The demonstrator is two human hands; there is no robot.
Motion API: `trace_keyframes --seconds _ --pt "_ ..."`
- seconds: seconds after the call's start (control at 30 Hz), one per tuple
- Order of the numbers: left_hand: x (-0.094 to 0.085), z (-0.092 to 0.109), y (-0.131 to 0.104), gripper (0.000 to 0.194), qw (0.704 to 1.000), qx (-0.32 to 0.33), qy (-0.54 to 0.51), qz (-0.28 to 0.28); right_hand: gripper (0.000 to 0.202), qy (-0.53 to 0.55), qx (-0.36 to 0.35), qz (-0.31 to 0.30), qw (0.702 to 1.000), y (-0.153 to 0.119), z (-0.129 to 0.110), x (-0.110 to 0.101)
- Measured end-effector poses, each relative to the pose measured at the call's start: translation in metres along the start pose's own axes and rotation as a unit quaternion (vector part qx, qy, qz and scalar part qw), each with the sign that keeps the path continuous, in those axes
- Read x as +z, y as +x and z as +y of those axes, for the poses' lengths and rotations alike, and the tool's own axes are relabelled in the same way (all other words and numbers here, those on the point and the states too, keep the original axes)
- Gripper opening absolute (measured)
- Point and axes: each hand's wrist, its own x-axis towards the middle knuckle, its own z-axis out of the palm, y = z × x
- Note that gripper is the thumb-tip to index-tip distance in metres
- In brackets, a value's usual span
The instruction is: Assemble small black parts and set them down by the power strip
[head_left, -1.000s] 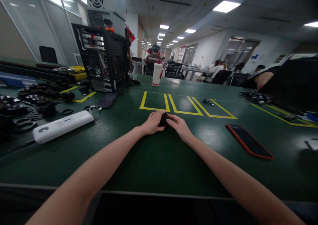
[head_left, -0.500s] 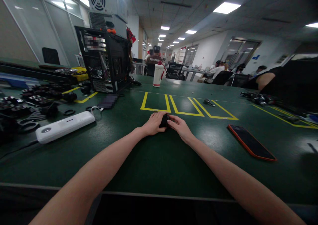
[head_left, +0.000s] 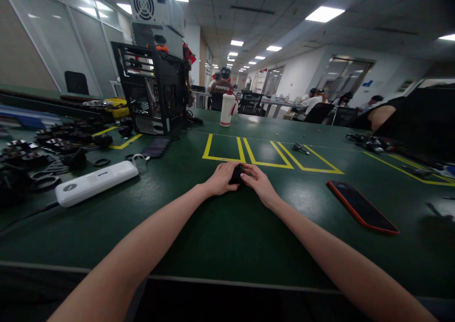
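A small black part (head_left: 236,174) sits between the hands at the green table (head_left: 216,241), the left hand (head_left: 222,177) curled around it and the right hand (head_left: 259,180) nearly closed, thumb and fingertips at its right side; a steady left hold and light right fingertips should suit this handling. Beyond the hands stands a lidded bottle (head_left: 226,109), contents hidden; farther left, an open computer case (head_left: 172,92) shows some hardware inside.
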Motion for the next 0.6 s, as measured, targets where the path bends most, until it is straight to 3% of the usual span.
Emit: trace_keyframes --seconds 0.2,0.37,0.6 --pt "-0.0024 0.0011 -0.0002 0.065 1.0 -0.001 -0.01 -0.003 0.032 0.003 -0.023 -0.04 0.999 -0.0022 -0.0032 -0.0005" --pt "-0.0014 0.0005 0.0003 0.063 1.0 0.004 -0.002 0.002 0.02 0.003 -0.03 -0.012 0.999 -0.0027 -0.0024 0.0015" --pt "0.0012 -0.0019 0.0006 0.066 1.0 0.006 0.015 -0.001 0.03 -0.019 0.006 -0.006 1.0 0.0018 -0.0017 -0.0006"
